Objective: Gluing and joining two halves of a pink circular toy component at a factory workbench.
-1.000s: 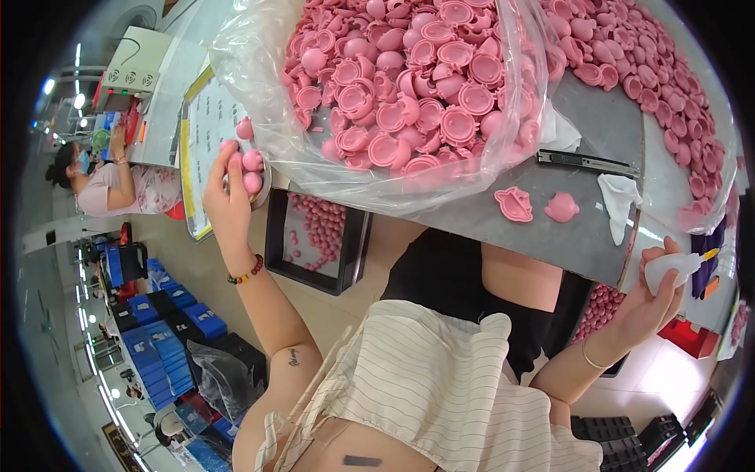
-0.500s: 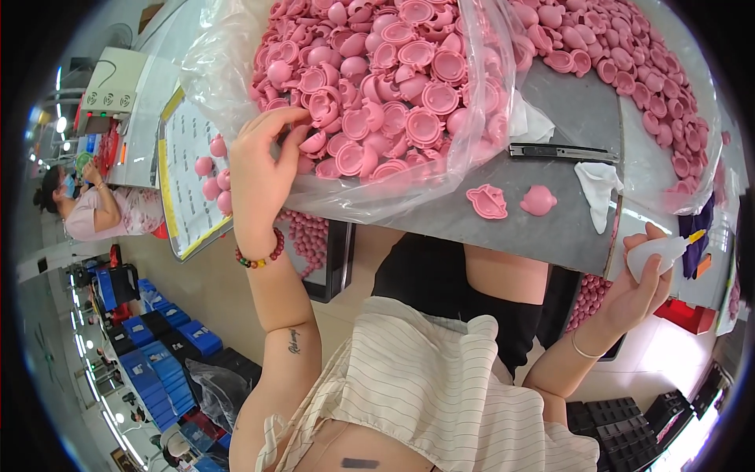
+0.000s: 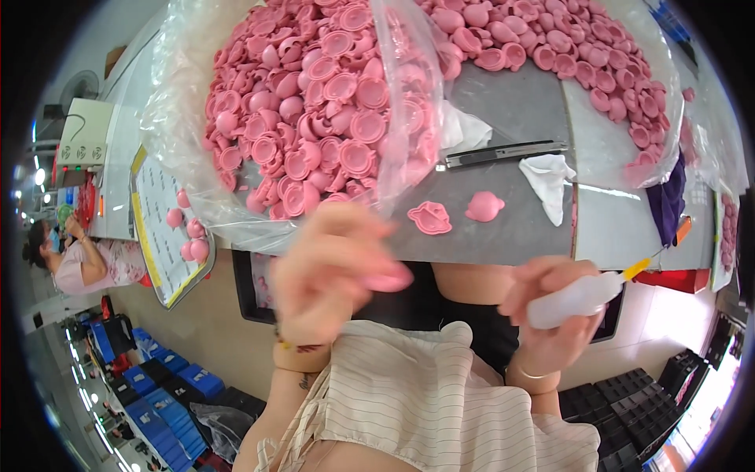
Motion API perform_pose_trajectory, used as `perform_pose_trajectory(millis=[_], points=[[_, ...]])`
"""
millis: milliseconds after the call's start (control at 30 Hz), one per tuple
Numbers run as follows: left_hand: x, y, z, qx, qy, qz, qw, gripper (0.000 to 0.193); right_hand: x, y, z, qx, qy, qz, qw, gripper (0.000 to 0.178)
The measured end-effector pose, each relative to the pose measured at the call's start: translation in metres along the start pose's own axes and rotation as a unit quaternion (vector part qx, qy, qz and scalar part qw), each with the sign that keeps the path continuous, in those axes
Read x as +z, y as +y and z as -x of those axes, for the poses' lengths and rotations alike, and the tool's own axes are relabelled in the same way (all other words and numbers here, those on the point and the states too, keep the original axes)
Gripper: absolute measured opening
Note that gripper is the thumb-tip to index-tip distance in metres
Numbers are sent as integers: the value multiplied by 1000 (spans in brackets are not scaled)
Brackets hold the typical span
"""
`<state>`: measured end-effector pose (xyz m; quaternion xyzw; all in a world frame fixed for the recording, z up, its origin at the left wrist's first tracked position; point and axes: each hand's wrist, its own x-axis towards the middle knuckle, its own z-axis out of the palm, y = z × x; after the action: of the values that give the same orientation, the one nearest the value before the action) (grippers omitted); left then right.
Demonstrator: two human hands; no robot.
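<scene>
My left hand (image 3: pixel 326 271), smeared by motion, is closed on a small pink plastic shell (image 3: pixel 387 277) in front of the table edge. A white squeeze bottle (image 3: pixel 570 301) with a yellow nozzle lies in my right hand (image 3: pixel 550 330), its tip pointing up and to the right. Beyond my hands, a heap of pink plastic half shells (image 3: pixel 307 102) fills a clear plastic bag (image 3: pixel 177 102). A flat pink piece (image 3: pixel 430 218) and a round pink piece (image 3: pixel 484 207) rest on the grey table (image 3: pixel 503 241).
A black utility knife (image 3: pixel 503 154) and white cloths (image 3: pixel 546 185) lie on the table. More pink shells (image 3: pixel 543 31) spread at the back right. A clipboard (image 3: pixel 169 236) with pink balls stands left. Dark trays (image 3: pixel 255 287) sit below the edge. Another person (image 3: pixel 94 263) works far left.
My left hand has left the heap and come back towards my body with a pink shell. My right hand has brought the bottle inward to the left. The view has shifted.
</scene>
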<state>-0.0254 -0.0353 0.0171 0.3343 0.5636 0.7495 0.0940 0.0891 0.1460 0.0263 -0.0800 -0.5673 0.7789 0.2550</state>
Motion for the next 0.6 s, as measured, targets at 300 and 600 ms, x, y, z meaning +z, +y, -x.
perform_pose_trajectory(millis=[300, 600], points=[[62, -20, 4, -222, -39, 283, 932, 20, -10, 6, -2, -78, 68, 67, 992, 39], [75, -27, 6, -257, -18, 324, 910, 30, -41, 2, -13, -325, 121, 369, 862, 50]])
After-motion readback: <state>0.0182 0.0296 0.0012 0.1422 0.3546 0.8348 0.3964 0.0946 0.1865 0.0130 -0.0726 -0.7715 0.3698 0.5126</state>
